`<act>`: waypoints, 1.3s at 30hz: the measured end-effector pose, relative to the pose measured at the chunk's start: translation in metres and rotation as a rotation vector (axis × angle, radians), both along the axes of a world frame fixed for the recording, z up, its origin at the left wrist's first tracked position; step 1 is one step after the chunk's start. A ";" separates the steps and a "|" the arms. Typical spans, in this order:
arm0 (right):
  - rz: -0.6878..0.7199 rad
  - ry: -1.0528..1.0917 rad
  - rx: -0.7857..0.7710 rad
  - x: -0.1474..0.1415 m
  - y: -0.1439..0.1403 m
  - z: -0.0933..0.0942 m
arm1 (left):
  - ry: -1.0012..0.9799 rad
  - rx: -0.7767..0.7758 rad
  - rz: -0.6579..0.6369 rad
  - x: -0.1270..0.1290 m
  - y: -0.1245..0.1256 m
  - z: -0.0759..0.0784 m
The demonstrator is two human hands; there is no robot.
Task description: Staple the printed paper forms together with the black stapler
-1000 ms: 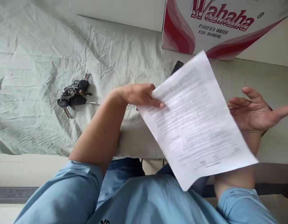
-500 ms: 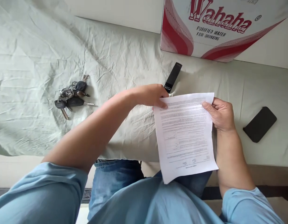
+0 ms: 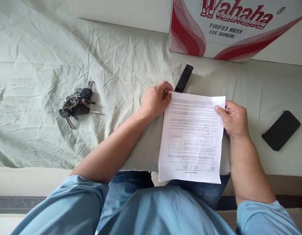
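Printed sheets of paper (image 3: 193, 140) hang over the table's near edge, their text upside down to me. My left hand (image 3: 157, 99) pinches the far left corner between thumb and fingers. At the far right corner, my right hand (image 3: 233, 117) grips the paper with its thumb on top and its fingers underneath. Just beyond the paper's far edge lies a black stapler-like object (image 3: 184, 78), its near end partly hidden by the paper and close to my left fingertips.
A bunch of keys (image 3: 77, 104) lies on the wrinkled pale green cloth (image 3: 121, 68) to the left. To the right is a black phone-like slab (image 3: 281, 130). A red and white carton (image 3: 221, 45) marked Wahaha stands at the back.
My left hand has shifted to the paper's very corner, its fingers curling in. The paper has flattened out and its lower edge has swung left. The view has shifted slightly.
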State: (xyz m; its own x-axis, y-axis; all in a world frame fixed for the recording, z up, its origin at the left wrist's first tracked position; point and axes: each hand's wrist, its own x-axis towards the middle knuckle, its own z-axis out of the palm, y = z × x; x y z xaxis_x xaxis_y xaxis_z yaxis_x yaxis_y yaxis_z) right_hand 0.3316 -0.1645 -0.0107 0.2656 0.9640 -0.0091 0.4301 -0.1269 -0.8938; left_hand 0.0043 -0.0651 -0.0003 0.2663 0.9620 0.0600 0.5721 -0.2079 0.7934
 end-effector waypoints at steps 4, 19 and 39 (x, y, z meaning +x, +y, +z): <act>0.014 0.016 -0.032 0.002 0.001 0.004 | 0.022 0.066 -0.034 0.002 0.001 -0.007; -0.098 0.194 -0.043 0.001 0.003 0.005 | -0.046 0.124 -0.077 -0.005 0.003 -0.006; -0.036 0.130 0.034 0.013 0.004 -0.010 | -0.026 0.021 -0.156 -0.002 -0.004 0.003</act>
